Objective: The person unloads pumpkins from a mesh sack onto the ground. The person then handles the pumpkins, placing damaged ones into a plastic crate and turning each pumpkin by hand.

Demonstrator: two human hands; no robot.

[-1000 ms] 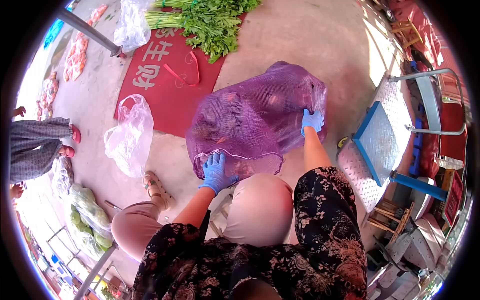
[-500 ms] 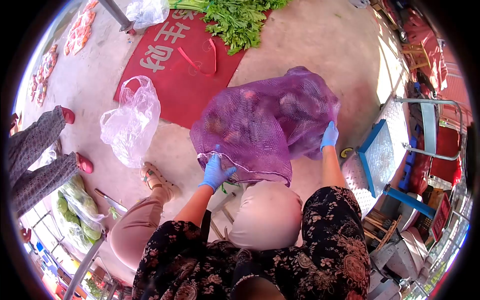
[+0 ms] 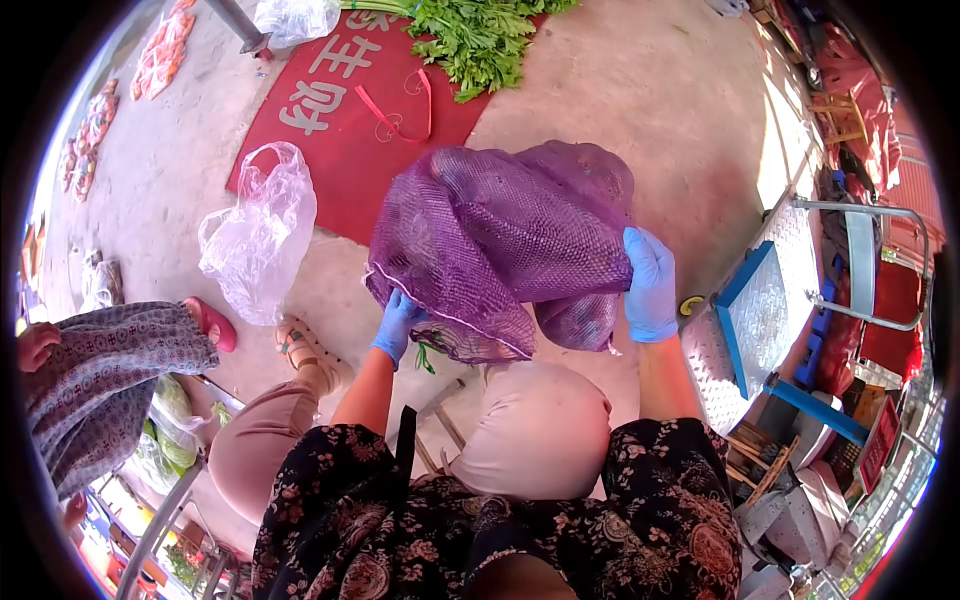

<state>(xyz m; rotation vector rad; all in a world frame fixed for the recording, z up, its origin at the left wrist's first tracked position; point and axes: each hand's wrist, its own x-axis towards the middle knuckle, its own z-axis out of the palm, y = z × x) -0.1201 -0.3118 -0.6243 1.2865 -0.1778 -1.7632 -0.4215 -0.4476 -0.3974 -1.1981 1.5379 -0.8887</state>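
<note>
Since the earlier frame, the purple sack [image 3: 510,225] has bunched up, its right end drawn in; the right hand [image 3: 650,287] has come up along its side, and the left hand [image 3: 398,322] has slipped under the rim. The other person's red shoe [image 3: 212,325] has come nearer the wearer's sandal [image 3: 300,345].

The sack is in front of the knees, at the red mat's [image 3: 335,200] near edge; whether its underside touches the floor [image 3: 700,140] cannot be told. The left hand is curled at the pale-trimmed rim, fingertips hidden by mesh. The right hand presses its fingers, close together, against the sack's right end; its thumb is hidden.

The clear plastic bag [image 3: 262,240] lies left of the sack, over the mat's left near corner, with a strip of bare floor between. On the mat is a red ribbon [image 3: 430,108]; leafy greens [image 3: 470,45] cover its far right part. Open floor spreads beyond the sack to the far right, narrowing towards the cart [image 3: 765,300], where a yellow ring [image 3: 690,305] lies by the edge.
</note>
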